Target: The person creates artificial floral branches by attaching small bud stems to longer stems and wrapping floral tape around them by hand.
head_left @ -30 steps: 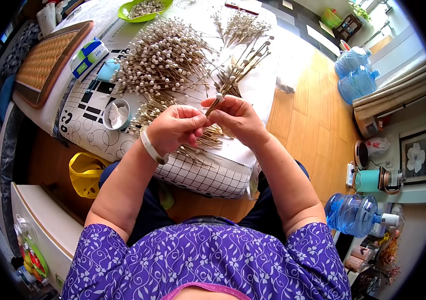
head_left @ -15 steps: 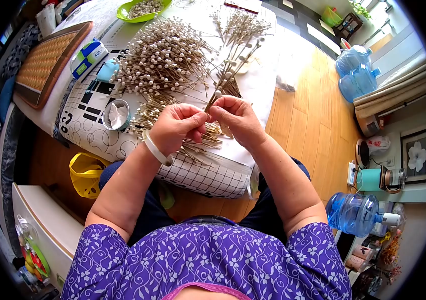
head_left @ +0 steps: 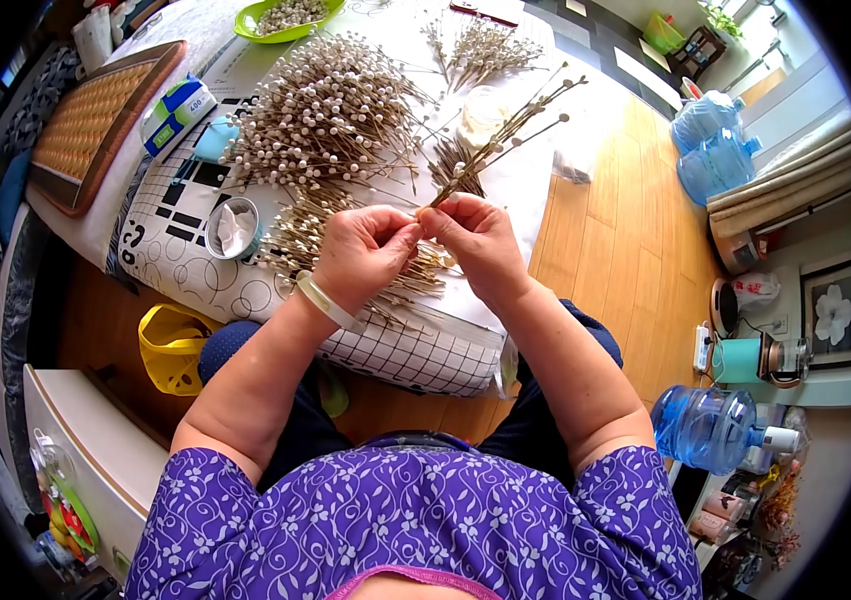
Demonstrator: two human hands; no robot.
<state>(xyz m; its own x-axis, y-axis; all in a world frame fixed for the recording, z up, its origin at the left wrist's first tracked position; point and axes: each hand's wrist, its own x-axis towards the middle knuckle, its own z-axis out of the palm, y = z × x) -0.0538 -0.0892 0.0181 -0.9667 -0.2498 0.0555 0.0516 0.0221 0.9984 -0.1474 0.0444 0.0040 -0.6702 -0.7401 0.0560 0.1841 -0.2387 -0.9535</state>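
A branch of thin brown stems with small buds point(head_left: 508, 140) slants up and right from my right hand point(head_left: 481, 245), whose thumb and fingers pinch its lower end. My left hand point(head_left: 366, 255) is closed right beside it, fingertips nearly touching the right ones; whatever lies in its pinch is hidden. Beyond my hands lies a big heap of stems with white bead-like buds point(head_left: 331, 115). A second bunch of paler-tipped stems point(head_left: 301, 235) lies partly behind my left hand. Short brown sticks point(head_left: 456, 165) and a pale roll point(head_left: 484, 115) sit behind the branch.
A finished-looking spray of branches point(head_left: 486, 50) lies at the table's far side. To the left are a small tub with white contents point(head_left: 234, 228), a tissue pack point(head_left: 179, 115) and a green bowl point(head_left: 281, 30). A yellow basket point(head_left: 171, 350) stands below the table edge.
The branch has tilted from steep to a lower slant towards the right, uncovering the pale roll. Both hands have shifted slightly and stay close together.
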